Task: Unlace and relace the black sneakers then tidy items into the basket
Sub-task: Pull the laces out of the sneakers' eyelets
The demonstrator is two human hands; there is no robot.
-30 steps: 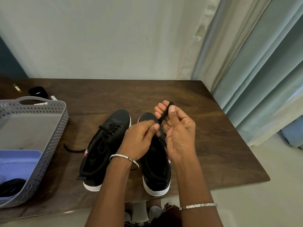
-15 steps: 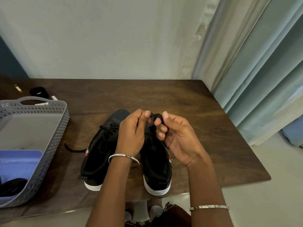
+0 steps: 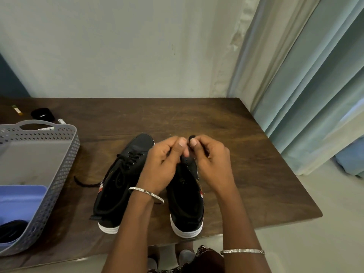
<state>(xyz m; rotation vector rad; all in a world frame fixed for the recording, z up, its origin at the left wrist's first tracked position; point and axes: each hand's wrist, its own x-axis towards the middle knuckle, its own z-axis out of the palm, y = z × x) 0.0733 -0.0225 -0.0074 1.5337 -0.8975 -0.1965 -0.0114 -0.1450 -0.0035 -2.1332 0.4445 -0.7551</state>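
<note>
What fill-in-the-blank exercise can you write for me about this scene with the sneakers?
The left hand and the right hand pinch a black ____ above the right sneaker.
The laced sneaker stands nearer to the grey ____.
Both sneakers stand on a wooden ____.
Missing words: lace; basket; table.

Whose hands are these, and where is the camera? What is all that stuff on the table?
No machine here: a person wears a camera on the head, looking down at their own hands. The left hand and right hand pinch a black lace above the right sneaker. The left sneaker, laced, stands beside it on the brown table. A grey basket sits at the left edge.
</note>
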